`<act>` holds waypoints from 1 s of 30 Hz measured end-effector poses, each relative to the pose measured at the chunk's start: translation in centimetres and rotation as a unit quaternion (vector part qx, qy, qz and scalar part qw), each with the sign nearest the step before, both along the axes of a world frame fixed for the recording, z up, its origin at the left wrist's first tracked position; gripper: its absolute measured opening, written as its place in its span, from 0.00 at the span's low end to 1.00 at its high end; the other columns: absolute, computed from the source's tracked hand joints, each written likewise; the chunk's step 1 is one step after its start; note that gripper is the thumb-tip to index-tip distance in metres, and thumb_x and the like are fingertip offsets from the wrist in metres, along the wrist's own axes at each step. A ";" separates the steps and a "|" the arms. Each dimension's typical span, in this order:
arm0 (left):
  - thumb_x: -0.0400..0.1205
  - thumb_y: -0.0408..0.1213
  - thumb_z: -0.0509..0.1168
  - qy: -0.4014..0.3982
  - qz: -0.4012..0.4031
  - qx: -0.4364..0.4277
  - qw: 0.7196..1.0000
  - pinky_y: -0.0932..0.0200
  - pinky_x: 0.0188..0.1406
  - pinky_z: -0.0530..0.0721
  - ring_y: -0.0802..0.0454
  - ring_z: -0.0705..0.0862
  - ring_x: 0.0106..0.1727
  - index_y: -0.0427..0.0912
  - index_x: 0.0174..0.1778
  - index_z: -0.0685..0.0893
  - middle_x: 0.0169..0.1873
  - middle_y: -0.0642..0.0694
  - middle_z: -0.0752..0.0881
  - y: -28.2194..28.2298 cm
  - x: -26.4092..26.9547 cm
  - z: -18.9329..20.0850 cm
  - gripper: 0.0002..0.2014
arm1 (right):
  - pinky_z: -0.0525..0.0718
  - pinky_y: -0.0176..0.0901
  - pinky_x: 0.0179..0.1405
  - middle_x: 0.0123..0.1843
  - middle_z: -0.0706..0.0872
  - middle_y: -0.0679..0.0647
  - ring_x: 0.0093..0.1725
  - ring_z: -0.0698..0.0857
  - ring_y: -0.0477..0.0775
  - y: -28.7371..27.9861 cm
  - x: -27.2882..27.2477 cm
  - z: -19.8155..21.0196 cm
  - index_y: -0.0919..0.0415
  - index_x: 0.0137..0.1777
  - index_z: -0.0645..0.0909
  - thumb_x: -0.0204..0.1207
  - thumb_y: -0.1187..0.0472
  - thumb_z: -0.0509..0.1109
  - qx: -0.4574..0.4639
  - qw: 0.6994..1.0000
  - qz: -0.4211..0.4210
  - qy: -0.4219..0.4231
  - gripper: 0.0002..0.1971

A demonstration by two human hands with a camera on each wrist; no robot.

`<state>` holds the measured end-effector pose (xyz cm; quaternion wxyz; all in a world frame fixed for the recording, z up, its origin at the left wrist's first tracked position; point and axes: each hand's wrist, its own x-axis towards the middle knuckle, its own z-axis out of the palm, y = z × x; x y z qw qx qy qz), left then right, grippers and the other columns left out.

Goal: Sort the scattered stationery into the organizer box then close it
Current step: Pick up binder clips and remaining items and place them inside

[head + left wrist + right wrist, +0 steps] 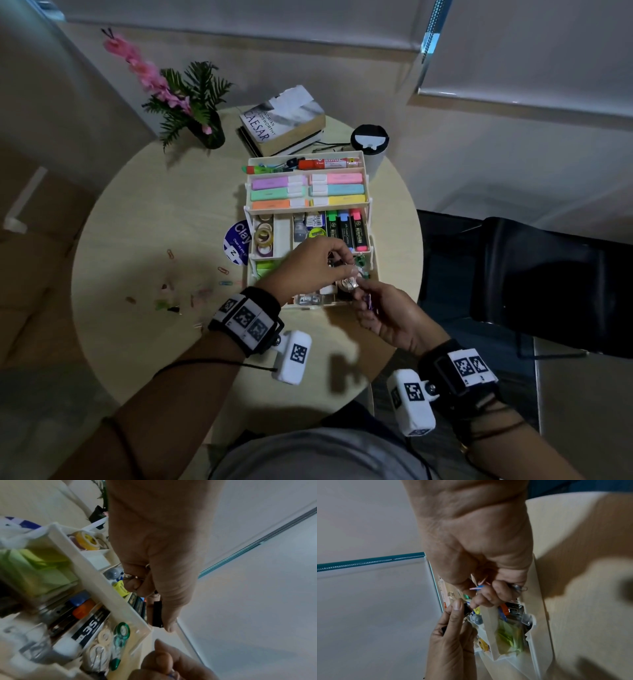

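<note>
Organizer box: white plastic, tiered trays fanned open, standing on the round pale wood-grain tabletop; pastel highlighters lie flat in the middle tray, upright green, blue and pink markers and washi tape rolls fill the lower compartments.

Left hand: over the front tray, thumb and forefinger pinching a black binder clip; only the left wrist view shows its matte black body and thin wire loops clearly.

Right hand: at the box's front right corner, fingers curled round a bundle of coloured paper clips; pink and blue wires poke out in the right wrist view; the head view gives just a purplish glint, possibly one clip.

Scattered paper clips: small bent wires on the tabletop, left of the box, blurred.

Front tray: green sticky notes, a glue stick with black label, a green-wheeled correction tape; glossy translucent walls.

Beyond the box: stacked books, a dark vase of pink flowers.
</note>
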<state>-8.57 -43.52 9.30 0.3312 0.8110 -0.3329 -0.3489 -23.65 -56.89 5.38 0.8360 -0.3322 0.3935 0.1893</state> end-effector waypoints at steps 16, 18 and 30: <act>0.82 0.36 0.74 0.015 -0.118 0.127 0.985 0.64 0.43 0.80 0.55 0.85 0.48 0.49 0.69 0.86 0.50 0.55 0.86 -2.3 -2.2 -4.4 0.18 | 0.60 0.38 0.22 0.30 0.71 0.54 0.26 0.63 0.48 -0.5 -4.2 2.7 0.60 0.35 0.79 0.87 0.57 0.65 -0.047 0.998 0.032 0.019 0.17; 0.85 0.32 0.69 0.014 -0.129 0.131 0.983 0.72 0.35 0.70 0.63 0.78 0.39 0.49 0.74 0.83 0.41 0.63 0.78 -1.9 -2.0 -3.9 0.21 | 0.62 0.37 0.23 0.30 0.71 0.54 0.25 0.63 0.48 -0.5 -4.2 4.3 0.60 0.35 0.78 0.87 0.58 0.65 -0.061 0.997 0.038 0.008 0.17; 0.93 0.47 0.59 0.197 0.041 -0.050 0.978 0.44 0.73 0.81 0.46 0.86 0.68 0.50 0.64 0.90 0.65 0.46 0.89 0.6 -2.5 -3.3 0.14 | 0.66 0.37 0.22 0.30 0.69 0.56 0.28 0.63 0.49 -0.5 -0.3 14.0 0.62 0.35 0.77 0.84 0.57 0.65 -0.080 0.987 0.067 -0.122 0.16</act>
